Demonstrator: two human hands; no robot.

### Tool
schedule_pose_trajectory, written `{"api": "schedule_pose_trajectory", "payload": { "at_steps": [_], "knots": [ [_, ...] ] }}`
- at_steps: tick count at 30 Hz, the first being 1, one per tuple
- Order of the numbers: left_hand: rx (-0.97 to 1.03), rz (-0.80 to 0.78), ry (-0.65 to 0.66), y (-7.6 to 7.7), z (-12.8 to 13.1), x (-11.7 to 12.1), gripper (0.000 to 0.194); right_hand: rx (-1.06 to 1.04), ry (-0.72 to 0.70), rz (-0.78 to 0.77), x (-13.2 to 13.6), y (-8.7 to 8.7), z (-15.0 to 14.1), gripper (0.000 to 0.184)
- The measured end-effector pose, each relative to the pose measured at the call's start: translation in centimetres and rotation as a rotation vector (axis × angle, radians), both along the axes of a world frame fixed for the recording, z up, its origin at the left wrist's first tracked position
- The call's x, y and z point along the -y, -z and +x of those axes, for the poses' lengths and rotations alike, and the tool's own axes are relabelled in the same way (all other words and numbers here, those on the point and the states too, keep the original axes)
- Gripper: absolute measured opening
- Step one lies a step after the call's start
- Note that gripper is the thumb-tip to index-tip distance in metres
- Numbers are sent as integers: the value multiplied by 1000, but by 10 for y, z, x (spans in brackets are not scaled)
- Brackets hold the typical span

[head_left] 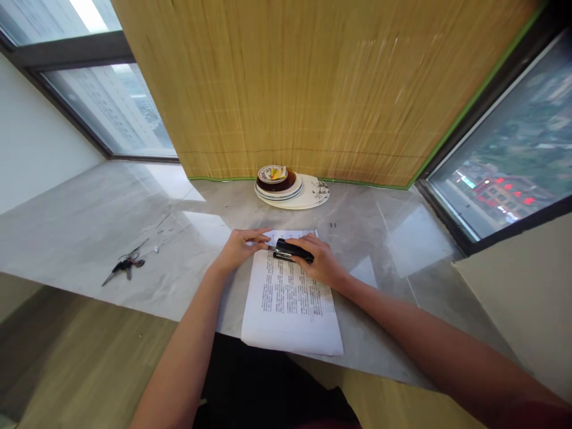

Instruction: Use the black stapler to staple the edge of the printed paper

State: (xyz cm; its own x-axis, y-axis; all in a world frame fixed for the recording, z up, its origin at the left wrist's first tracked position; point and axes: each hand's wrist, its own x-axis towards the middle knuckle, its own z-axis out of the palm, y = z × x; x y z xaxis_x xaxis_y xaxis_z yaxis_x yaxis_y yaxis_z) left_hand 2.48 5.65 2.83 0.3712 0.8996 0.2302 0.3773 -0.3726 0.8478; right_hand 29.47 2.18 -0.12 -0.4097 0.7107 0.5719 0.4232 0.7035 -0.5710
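Observation:
A black stapler (292, 249) with a silver metal part lies over the upper part of a printed paper stack (290, 330). My right hand (320, 260) is closed around its rear end, coming in from the right. At its front end, my left hand (243, 245) brings thumb and fingers together beside the silver part, over the paper's upper left edge. What those left fingertips pinch is too small to make out. Dense lines of print cover the top sheet, and its near end reaches the counter's front edge.
On the grey marble counter (192, 280), a bunch of keys (126, 263) lies at the left. Stacked plates (279, 189) stand on an oval white board (315, 193) by the bamboo blind (286, 89). Two tiny dark pieces (332, 225) lie beyond my right hand. Windows flank the blind.

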Motion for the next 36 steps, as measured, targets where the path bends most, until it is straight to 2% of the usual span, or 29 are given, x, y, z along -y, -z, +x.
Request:
{"api": "schedule_pose_trajectory", "payload": {
  "at_steps": [2,5,16,27,36],
  "knots": [
    [-17,-13,-13,-1,1,2,26,-4,0,-1,0,1,0,40],
    [-63,-8,39,0,2,2,10,-4,-5,-7,-1,1,0,40],
    [-185,101,86,5,2,0,14,-11,-9,-8,-1,2,0,41],
    [-148,188,105,8,2,-2,10,-10,-15,-25,0,-1,0,42],
    [-169,193,125,10,0,-3,12,-18,-21,-23,-1,1,0,41]
  ]
}}
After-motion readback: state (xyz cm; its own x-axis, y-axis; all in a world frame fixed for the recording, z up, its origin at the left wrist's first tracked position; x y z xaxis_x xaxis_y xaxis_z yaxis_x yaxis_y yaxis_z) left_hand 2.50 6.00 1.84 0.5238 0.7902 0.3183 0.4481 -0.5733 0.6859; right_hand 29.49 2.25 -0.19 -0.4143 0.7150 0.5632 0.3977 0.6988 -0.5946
